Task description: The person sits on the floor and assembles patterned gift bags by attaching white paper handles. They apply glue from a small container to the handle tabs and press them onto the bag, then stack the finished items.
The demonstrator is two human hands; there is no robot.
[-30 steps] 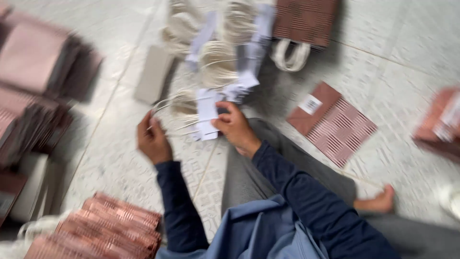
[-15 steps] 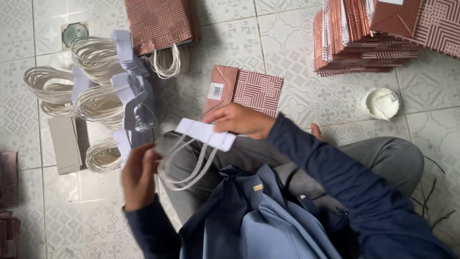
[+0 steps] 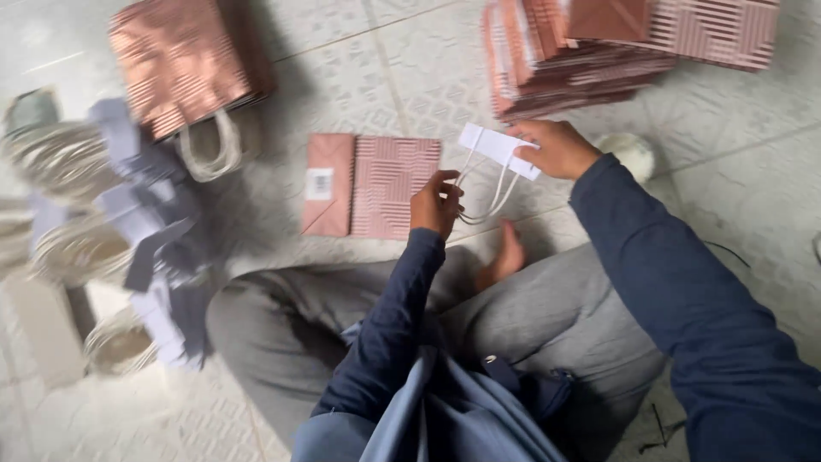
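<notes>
While the right hand (image 3: pixel 558 149) pinches the white handle strip (image 3: pixel 499 151) above the floor tiles, left hand (image 3: pixel 436 202) closes on its cord loops (image 3: pixel 486 198); cords best kept untwisted, strip level, nearing the flat pink bag (image 3: pixel 371 185)

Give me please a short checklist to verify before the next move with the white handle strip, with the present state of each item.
1. Right hand grips the white handle strip at its end: ok.
2. Left hand holds the cord loops hanging from the strip: ok.
3. Cord loops free of knots: cannot tell, the picture is blurred.
4. Flat pink bag lies on the floor within reach, in front of the left hand: ok.
5. Strip lined up with the flat bag: not ok, it is held in the air to the right of it.
</notes>
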